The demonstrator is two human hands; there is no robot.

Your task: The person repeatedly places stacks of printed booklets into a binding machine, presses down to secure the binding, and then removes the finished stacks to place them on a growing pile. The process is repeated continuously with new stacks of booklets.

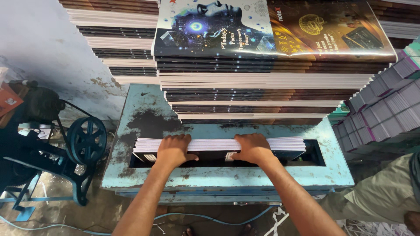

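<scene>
Both hands are pressed flat on one bundle (218,144) of paper sheets, left hand (174,150) toward the 9 o'clock end, right hand (250,147) nearer the middle, fingers curled over the far edge, so it's a gripping-down hold rather than a lift. The bundle is sat in the long slot (317,154) of a worn blue machine surface (337,175), edges roughly squared against the slot's far wall.

Progress, as a guess: this one bundle looks seated but not yet let go, and plenty is left to handle. At 12 o'clock a tall stack (262,83) of glossy-covered booklets is piled on the surface, with a second stack (118,39) behind it at 11. Layers too many to count properly. At 3 o'clock, a heap of purple-edged booklets (385,109) is fanned out; again uncountable.

Count: two hands, one bundle, one slot, two tall stacks, one purple heap.

At 9 o'clock a dark motor with one belt wheel (86,140) is parked on the floor. A knee in khaki cloth (376,196) is seen at 4 o'clock.
</scene>
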